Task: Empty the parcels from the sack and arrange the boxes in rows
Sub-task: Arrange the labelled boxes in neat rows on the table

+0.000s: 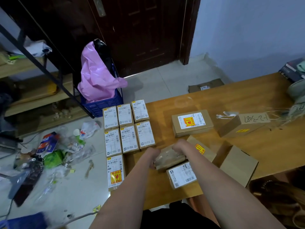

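Boxes are the business here, and most of them sit on the wooden table (247,100), with the floor to its left strewn with litter (54,154) of wrappers and plastic bags. Behind that mess stands a blue crate (102,104) with a pink bag (97,76) spilling out of it, in front of a dark door (142,30). Along the table's left edge lie the sorted boxes (128,128), label side up: two rows of three packed tight, side touching side, and nearer me a single box with a red and yellow sticker (115,172) starting a third row on the left. Just right of that one, the person's left hand (153,154) and right hand (179,146) hold a taped brown box (170,160) between them, its plain side showing; the left fingers curl around its near left end, the right hand clamps down over its far top edge, fingers wrapped out of sight. Touching the held box on the near side is a box with a white label (181,176). Beyond the hands rests a labelled box (192,123) on its own, and a box with a yellow sticker (200,150) lies tilted just beside the right wrist. Further right stand a plain box (237,164) at the table's near edge and a box with handwritten numbers (245,124), frayed twine (283,116) trailing past it.
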The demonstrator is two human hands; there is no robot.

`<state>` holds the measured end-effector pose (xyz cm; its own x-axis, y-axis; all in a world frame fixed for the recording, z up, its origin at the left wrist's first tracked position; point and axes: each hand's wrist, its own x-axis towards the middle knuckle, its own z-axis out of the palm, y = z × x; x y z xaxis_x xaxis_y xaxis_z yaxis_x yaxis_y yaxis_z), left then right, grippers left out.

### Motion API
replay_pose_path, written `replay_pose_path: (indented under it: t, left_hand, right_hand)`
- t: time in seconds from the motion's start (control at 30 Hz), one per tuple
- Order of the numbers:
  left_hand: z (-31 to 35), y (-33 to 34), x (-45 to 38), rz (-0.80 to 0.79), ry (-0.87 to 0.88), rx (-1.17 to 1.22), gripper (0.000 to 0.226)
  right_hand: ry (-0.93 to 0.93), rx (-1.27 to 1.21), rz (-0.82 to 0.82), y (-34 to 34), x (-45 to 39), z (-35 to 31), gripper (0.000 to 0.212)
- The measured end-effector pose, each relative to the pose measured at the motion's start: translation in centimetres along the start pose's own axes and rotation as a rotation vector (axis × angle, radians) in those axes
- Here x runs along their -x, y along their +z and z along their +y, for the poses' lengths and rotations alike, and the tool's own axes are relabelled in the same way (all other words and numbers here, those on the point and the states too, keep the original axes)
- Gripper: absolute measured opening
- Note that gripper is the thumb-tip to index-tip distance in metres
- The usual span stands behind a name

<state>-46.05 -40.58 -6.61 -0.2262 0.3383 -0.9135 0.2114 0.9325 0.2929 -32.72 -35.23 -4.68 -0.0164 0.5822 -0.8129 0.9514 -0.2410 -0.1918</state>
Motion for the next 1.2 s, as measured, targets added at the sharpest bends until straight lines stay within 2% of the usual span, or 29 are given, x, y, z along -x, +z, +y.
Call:
replay_pose_path:
  t: [0.1,0.2,0.23,0.33,0.37,0.43,0.53,0.6,0.7,0.77,0.87,0.97,1.03,1.2]
  left_hand:
    - [0.1,-0.8,0.4,-0.05,0.056,-0.151,0.031]
    - [-0.2,-1.7,0.8,-0.159,0.131,-0.296,0.048]
    - [-0.4,-2.1,0.9,-0.187,0.14,-0.285,0.05]
    - [-1.2,-2.9,1.4,-0.211,0.115,-0.011,0.028]
    - [-1.5,-3.1,1.3,-0.222,0.122,0.083,0.033]
    - [-1.9,-3.7,0.8,-0.274,0.177,0.194,0.059]
    - [-2.4,-4.9,0.3,-0.339,0.354,0.2,0.081]
    - [-2.3,-5.7,0.6,-0.285,0.482,0.079,0.082]
    - [-1.9,-6.3,1.1,-0.081,0.649,-0.172,0.094]
    - [-1.7,-7.0,1.1,0.037,0.708,-0.165,0.084]
    - [-2.1,-9.0,1.0,0.087,0.652,0.004,0.066]
    - [-3.0,-11.3,1.1,-0.074,0.533,0.226,0.062]
    - [-3.6,-12.1,0.9,-0.141,0.497,0.27,0.059]
    - [-5.5,-12.2,-0.1,-0.175,0.454,0.443,0.058]
  right_hand:
    - [0.013,-0.069,-0.014,-0.7,0.1,-0.1,0.027]
    - [0.036,-0.228,0.003,-1.6,-0.2,0.1,0.022]
    - [0.057,-0.293,-0.004,-2.1,-0.2,0.2,0.02]
    - [0.141,-0.459,-0.109,-3.3,-0.4,0.2,0.01]
    - [0.139,-0.502,-0.146,-3.7,-0.2,-0.1,0.011]
    - [0.102,-0.552,-0.209,-4.6,0.6,-1.0,0.019]
    - [0.083,-0.465,-0.17,-5.4,1.1,-2.5,0.029]
    - [0.104,-0.406,-0.12,-5.7,0.9,-3.4,0.034]
    - [0.14,-0.407,-0.135,-5.8,0.8,-4.8,0.041]
    - [0.143,-0.445,-0.139,-5.6,1.1,-5.8,0.048]
    - [-0.001,-0.584,-0.143,-4.8,1.6,-6.3,0.058]
    - [-0.176,-0.793,-0.336,-3.0,1.4,-6.0,0.064]
    - [-0.229,-0.817,-0.426,-1.5,1.1,-5.7,0.062]
    - [-0.271,-0.809,-0.489,2.3,0.9,-5.9,0.05]
